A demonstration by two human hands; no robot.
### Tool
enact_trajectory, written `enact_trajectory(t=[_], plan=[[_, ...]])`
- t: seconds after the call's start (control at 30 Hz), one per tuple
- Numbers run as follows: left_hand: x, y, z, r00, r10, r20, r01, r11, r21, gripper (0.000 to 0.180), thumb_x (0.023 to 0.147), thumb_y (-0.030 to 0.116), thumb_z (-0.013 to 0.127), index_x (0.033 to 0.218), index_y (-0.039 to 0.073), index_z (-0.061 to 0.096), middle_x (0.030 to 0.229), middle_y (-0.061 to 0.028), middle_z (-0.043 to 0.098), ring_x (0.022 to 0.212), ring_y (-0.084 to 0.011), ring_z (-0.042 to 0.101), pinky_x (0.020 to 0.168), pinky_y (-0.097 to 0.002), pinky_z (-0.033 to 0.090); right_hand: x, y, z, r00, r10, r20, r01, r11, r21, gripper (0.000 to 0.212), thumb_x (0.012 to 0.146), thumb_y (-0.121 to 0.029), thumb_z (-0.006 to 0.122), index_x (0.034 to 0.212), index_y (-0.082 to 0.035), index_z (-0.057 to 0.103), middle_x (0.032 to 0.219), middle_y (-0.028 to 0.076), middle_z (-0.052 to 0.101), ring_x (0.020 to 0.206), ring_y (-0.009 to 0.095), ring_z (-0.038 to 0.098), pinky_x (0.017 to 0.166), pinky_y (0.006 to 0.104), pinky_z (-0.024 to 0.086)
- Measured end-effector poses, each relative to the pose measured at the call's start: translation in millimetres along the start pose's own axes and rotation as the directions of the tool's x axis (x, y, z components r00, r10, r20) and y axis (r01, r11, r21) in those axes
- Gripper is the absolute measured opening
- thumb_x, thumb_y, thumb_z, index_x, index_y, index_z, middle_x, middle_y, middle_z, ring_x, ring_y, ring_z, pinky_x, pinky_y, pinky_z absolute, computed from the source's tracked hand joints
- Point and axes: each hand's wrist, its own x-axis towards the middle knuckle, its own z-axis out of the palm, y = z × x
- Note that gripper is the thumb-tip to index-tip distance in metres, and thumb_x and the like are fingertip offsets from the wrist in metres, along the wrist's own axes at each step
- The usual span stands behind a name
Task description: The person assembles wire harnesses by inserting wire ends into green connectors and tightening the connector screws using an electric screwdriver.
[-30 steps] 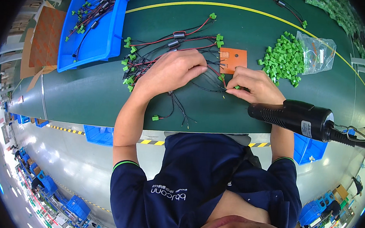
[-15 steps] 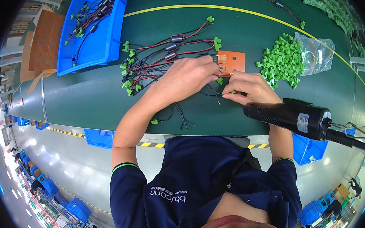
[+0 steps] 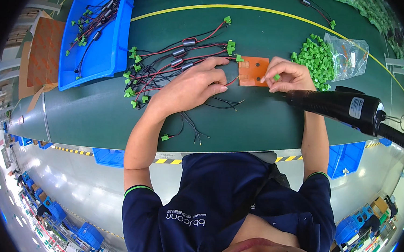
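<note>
My left hand is over the right end of a bunch of red and black cables, its thumb and a finger closed on a cable whose red wire runs to an orange block. The block is square, with slots on its left and dark round spots. At its right edge my right hand pinches a small green connector. Another green connector sits by the block's upper left corner. Black cylinders sit along the cables. A black electric screwdriver hangs just below my right hand.
Loose green connectors are heaped at the right beside a clear plastic bag. A blue bin with cables stands at the left, near a cardboard box. Bare wire ends lie near the table's front edge.
My hands have moved apart: the right went up and right to the block's right edge, the left slightly left. The orange block is more exposed, and the view has shifted slightly.
</note>
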Motion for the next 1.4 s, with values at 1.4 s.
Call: enact_trajectory(t=[1.4], plan=[[16, -13, 23, 0.992, -0.042, -0.121, -0.013, 0.906, -0.424, 0.014, 0.101, 0.012, 0.069, 0.103, -0.002, 0.071, 0.084, -0.0039, 0.057, 0.074, -0.0135, 0.049, 0.063, -0.0304, 0.04, 27, 10, 31, 0.942, -0.334, -0.015, 0.226, 0.668, -0.709, 0.032, 0.085, -0.003, 0.082, 0.116, -0.006, 0.075, 0.105, 0.01, 0.074, 0.087, 0.02, 0.072, 0.079, 0.0299, 0.058]])
